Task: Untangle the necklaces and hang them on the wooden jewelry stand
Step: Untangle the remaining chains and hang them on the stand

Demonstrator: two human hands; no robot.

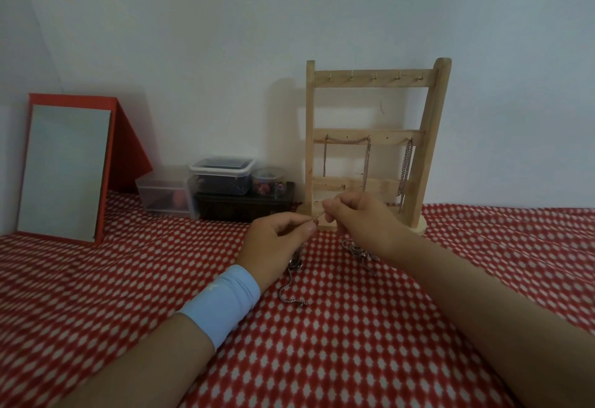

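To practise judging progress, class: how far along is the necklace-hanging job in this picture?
Done: hung chains drape from the stand's middle bar. In hand: the left hand and right hand pinch one chain between them, its tail trailing onto the cloth. Left: a tangle lies on the cloth by the right wrist, and the top hooks are bare. Roughly midway, it seems.

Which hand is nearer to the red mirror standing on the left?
Left. The left hand is to the right of the mirror; the right hand is farther right, in front of the wooden stand.
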